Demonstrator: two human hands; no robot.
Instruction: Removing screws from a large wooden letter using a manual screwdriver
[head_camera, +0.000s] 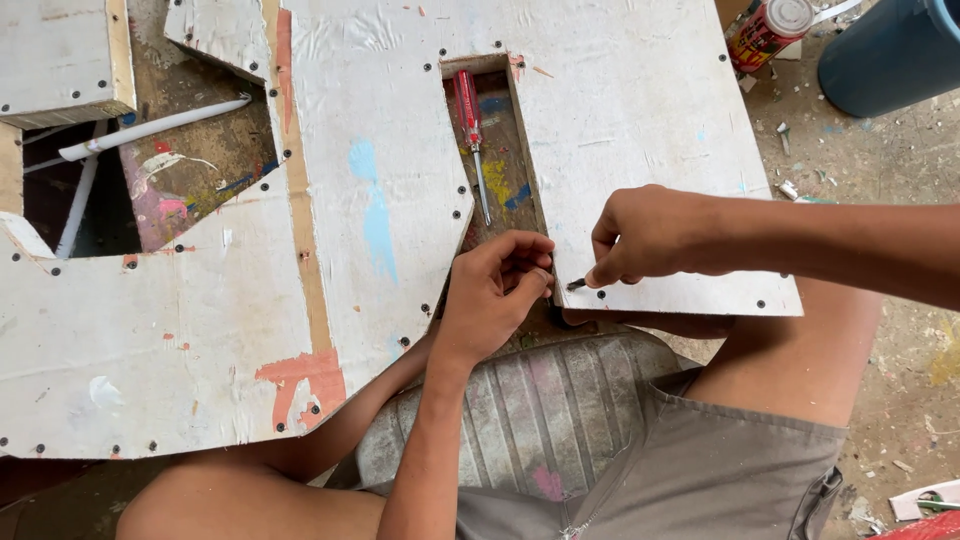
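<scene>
Your right hand (640, 238) pinches a small dark screw (576, 285) between thumb and fingertips, its tip resting on the flat white-painted plywood panel (620, 110) near the panel's lower edge. Your left hand (495, 290) is curled just beside it at the edge of the cut-out slot; whether it holds anything cannot be told. Keep the screw upright and set back from the edge, in line with the other dark screw heads. The red-handled screwdriver (470, 120) lies in the slot, close above your left hand. Steady the panel with your left hand on your lap.
</scene>
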